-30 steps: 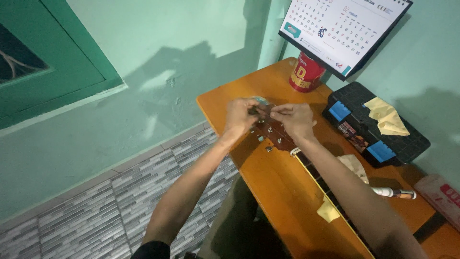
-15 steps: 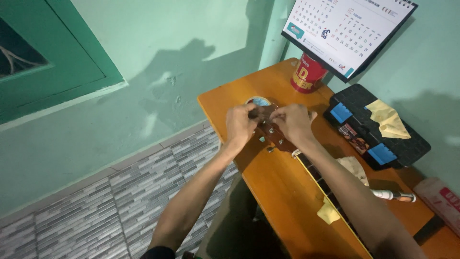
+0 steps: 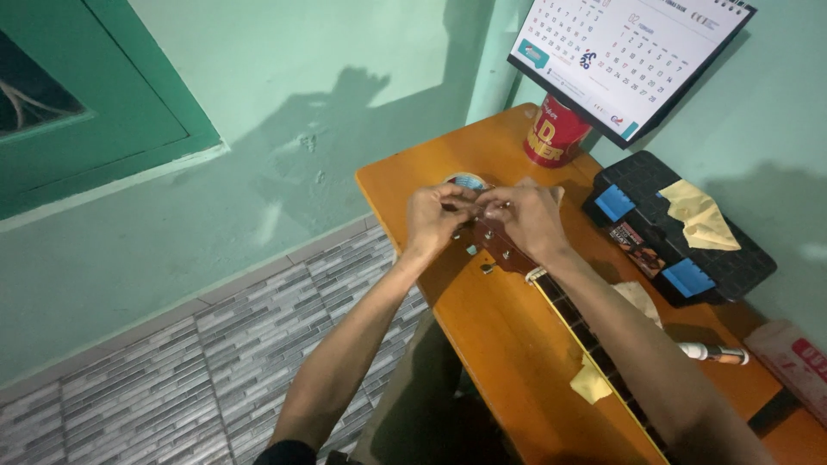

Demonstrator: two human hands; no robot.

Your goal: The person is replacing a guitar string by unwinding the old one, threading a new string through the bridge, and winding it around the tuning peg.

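Yellow cloth scraps: three; one by the guitar neck [image 3: 594, 344] near, two farther right.
Guitar: one, lying on the orange table [image 3: 508, 344]; long axis runs near-right to far-left, headstock [image 3: 498, 245] pointing far-left.
Left hand [image 3: 435, 220]: fingers pinched at the headstock tip.
Right hand [image 3: 525, 220]: curled over the headstock, grasping it.
Black toolbox [image 3: 680, 232]: one, right.
Red can [image 3: 556, 133]: one, far.
Calendar [image 3: 624, 56]: one, farthest.

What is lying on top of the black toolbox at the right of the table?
On the black toolbox lies a crumpled yellow cloth, beside its two blue latches. The lid is shut, so its contents cannot be seen.
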